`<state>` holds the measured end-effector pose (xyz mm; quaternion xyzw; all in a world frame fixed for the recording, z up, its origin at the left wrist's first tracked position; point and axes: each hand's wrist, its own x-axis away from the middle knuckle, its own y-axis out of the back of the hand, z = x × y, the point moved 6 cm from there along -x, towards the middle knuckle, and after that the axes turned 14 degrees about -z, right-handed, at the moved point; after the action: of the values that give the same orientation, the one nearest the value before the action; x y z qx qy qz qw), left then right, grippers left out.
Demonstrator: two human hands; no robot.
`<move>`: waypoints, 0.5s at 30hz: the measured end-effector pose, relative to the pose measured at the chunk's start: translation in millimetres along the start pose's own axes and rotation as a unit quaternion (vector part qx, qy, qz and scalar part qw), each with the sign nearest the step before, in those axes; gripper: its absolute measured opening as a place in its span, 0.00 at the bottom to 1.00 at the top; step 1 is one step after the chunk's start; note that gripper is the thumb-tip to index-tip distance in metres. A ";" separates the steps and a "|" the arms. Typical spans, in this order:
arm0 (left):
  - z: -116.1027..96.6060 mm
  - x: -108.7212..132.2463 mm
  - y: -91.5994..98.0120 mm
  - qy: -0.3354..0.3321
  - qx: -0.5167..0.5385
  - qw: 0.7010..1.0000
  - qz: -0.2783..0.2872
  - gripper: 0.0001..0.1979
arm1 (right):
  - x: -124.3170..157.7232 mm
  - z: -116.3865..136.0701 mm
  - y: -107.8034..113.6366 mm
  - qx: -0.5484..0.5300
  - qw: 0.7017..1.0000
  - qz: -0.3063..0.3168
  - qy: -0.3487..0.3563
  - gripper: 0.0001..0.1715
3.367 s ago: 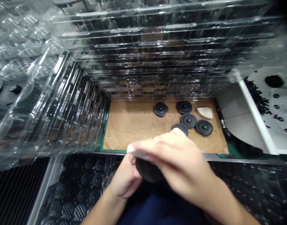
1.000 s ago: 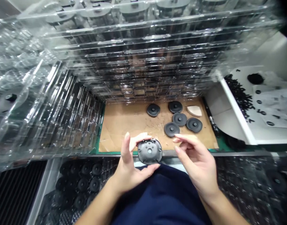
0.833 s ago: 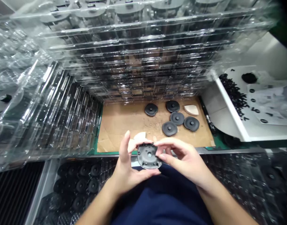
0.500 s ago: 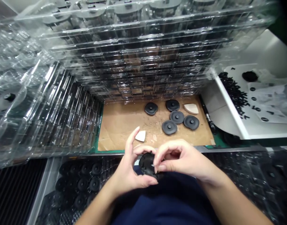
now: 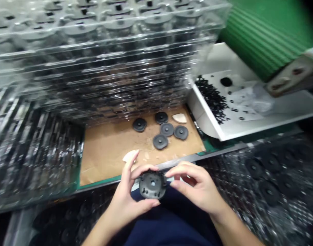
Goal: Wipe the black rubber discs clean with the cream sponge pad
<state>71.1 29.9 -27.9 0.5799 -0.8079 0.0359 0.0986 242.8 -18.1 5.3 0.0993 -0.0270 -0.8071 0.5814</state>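
My left hand (image 5: 128,200) grips a round black plastic part (image 5: 152,184) between thumb and fingers, its face with small holes turned up towards me. My right hand (image 5: 197,189) is beside it on the right, fingers curled, fingertips at the part's right edge. Both hands are over my lap in dark blue cloth (image 5: 171,225), just in front of the table edge. Several black discs (image 5: 167,130) lie on the brown cardboard sheet (image 5: 105,153) beyond. A whitish wedge-shaped piece (image 5: 129,156) lies just past my left fingers.
Tall stacks of clear plastic trays (image 5: 100,65) holding grey parts rise behind and left of the cardboard. A white tray (image 5: 248,112) with small black pieces sits at the right, under a green ribbed surface (image 5: 261,34). Trays of black discs (image 5: 269,181) lie low right and left.
My view has swung to the right and blurred. The right hand went from open beside the part to pinching at it, then eased to its right edge. The left hand kept the part.
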 end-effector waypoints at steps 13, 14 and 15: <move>32.5 14.6 -86.1 0.086 -0.094 0.948 0.292 0.23 | 74.0 -25.6 246.7 0.475 0.779 -0.408 -0.025 0.14; 32.5 13.0 -86.2 0.095 -0.105 0.948 0.285 0.20 | 86.1 -29.0 281.7 0.500 0.747 -0.435 -0.055 0.14; 32.1 11.2 -85.9 0.110 -0.109 0.951 0.269 0.18 | 96.7 -33.6 313.4 0.518 0.723 -0.449 -0.087 0.15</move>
<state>144.9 -14.0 -61.9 0.3194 -0.9171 0.0366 0.2358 512.2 -208.1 9.8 0.3153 -0.4436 -0.8389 0.0042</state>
